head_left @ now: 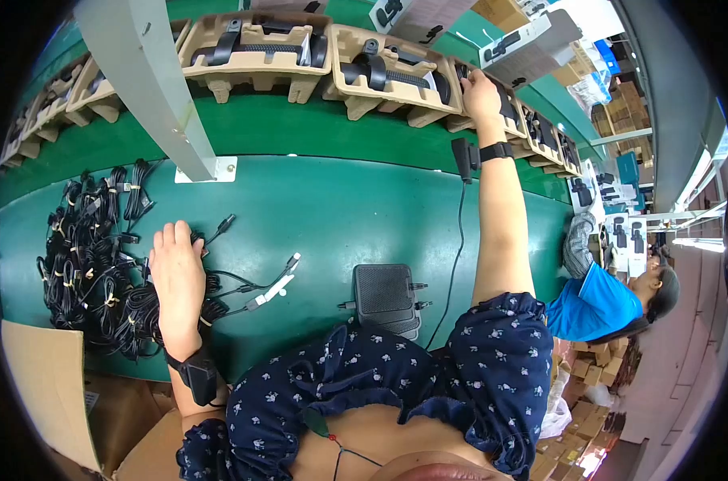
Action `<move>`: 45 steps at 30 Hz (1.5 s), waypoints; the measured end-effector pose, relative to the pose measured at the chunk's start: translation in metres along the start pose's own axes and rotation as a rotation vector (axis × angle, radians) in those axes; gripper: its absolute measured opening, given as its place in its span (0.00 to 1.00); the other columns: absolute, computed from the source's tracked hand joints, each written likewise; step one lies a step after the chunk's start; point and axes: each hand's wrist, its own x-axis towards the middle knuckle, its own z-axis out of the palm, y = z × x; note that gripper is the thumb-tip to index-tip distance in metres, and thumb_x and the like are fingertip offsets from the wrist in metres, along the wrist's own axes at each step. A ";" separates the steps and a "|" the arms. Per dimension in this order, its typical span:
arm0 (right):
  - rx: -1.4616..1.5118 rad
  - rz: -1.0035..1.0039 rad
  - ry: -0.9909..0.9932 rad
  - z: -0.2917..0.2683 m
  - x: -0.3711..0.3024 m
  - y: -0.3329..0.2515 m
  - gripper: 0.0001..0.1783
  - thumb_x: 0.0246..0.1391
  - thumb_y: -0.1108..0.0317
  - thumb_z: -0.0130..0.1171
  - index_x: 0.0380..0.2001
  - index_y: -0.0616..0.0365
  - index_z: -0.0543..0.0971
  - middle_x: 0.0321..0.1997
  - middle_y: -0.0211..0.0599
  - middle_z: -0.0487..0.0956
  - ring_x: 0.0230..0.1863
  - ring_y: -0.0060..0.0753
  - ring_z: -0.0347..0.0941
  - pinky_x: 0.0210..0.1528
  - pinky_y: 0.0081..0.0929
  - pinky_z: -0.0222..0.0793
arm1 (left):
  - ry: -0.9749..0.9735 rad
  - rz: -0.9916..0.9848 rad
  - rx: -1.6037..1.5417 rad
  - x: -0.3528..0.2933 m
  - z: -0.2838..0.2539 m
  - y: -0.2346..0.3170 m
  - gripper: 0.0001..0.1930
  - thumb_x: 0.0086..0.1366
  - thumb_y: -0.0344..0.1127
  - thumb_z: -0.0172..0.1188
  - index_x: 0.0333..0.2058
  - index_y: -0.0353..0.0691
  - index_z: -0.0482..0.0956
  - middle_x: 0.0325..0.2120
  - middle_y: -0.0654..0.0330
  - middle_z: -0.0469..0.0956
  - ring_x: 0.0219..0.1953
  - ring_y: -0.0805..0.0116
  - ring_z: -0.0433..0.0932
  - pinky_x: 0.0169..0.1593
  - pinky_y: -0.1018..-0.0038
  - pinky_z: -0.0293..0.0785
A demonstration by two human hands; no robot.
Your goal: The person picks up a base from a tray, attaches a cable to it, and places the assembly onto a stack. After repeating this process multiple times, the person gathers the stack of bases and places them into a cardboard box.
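Note:
My left hand (177, 268) rests at the right side of a heap of tied black cables (79, 248), its fingers bent over a coiled black cable (212, 309). Cable ends with connectors stick out beside it, some with white tags (274, 290). My right arm stretches far forward. The fingers of my right hand (482, 100) are bent down into a moulded pulp tray (458, 122) holding black parts; what they grip is hidden. Near my body lies a pair of black mesh-topped boxes (382, 290) with short plugs at their sides.
More pulp trays (396, 100) with black parts line the green belt (300, 132). A grey metal post (151, 88) stands at left on the green table (356, 208). An open cardboard box (47, 385) sits lower left. A co-worker in blue (600, 305) is at right.

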 end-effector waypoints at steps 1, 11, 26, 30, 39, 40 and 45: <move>-0.001 0.000 -0.005 -0.003 0.005 0.002 0.11 0.50 0.61 0.57 0.32 0.56 0.75 0.36 0.48 0.78 0.42 0.51 0.74 0.43 0.43 0.69 | -0.005 -0.003 0.005 0.001 0.000 0.000 0.09 0.58 0.29 0.56 0.35 0.35 0.67 0.32 0.53 0.70 0.37 0.52 0.69 0.40 0.61 0.66; -0.119 0.150 -0.116 0.020 0.045 -0.001 0.13 0.47 0.61 0.59 0.35 0.55 0.73 0.40 0.50 0.78 0.46 0.52 0.73 0.46 0.41 0.68 | 0.005 0.007 0.034 -0.002 -0.001 0.002 0.09 0.58 0.28 0.55 0.36 0.34 0.67 0.33 0.51 0.69 0.37 0.51 0.68 0.39 0.61 0.66; -0.265 -0.257 0.264 -0.025 -0.031 -0.030 0.15 0.51 0.63 0.56 0.43 0.53 0.74 0.42 0.48 0.74 0.46 0.51 0.69 0.46 0.47 0.65 | 0.103 0.072 -0.031 0.014 0.025 -0.016 0.10 0.59 0.33 0.57 0.33 0.36 0.67 0.32 0.51 0.73 0.37 0.50 0.71 0.38 0.59 0.68; 0.354 -0.492 -0.288 -0.072 -0.103 -0.075 0.18 0.50 0.59 0.57 0.45 0.51 0.74 0.44 0.42 0.75 0.47 0.46 0.71 0.46 0.41 0.68 | 0.120 0.104 -0.012 0.015 0.023 -0.012 0.10 0.59 0.34 0.57 0.33 0.36 0.67 0.32 0.53 0.73 0.37 0.50 0.71 0.39 0.60 0.69; 0.027 -0.911 -0.913 -0.102 -0.266 -0.121 0.42 0.28 0.45 0.70 0.46 0.57 0.69 0.41 0.38 0.70 0.46 0.40 0.69 0.44 0.35 0.67 | 0.014 0.293 -0.166 0.001 0.023 0.025 0.11 0.54 0.32 0.60 0.33 0.37 0.68 0.32 0.56 0.71 0.38 0.55 0.70 0.40 0.63 0.68; -0.043 -0.974 -0.850 -0.102 -0.272 -0.124 0.44 0.26 0.45 0.71 0.47 0.58 0.68 0.41 0.39 0.68 0.47 0.41 0.67 0.45 0.34 0.66 | 0.002 0.341 -0.167 -0.002 0.023 0.028 0.11 0.54 0.32 0.60 0.34 0.37 0.68 0.32 0.57 0.70 0.39 0.56 0.70 0.41 0.64 0.67; -0.099 -1.019 -0.872 -0.102 -0.277 -0.129 0.47 0.26 0.48 0.73 0.50 0.60 0.66 0.42 0.40 0.67 0.47 0.45 0.65 0.47 0.35 0.64 | -0.001 0.351 -0.152 -0.006 0.026 0.033 0.13 0.53 0.31 0.61 0.36 0.37 0.69 0.33 0.57 0.70 0.38 0.58 0.70 0.41 0.65 0.67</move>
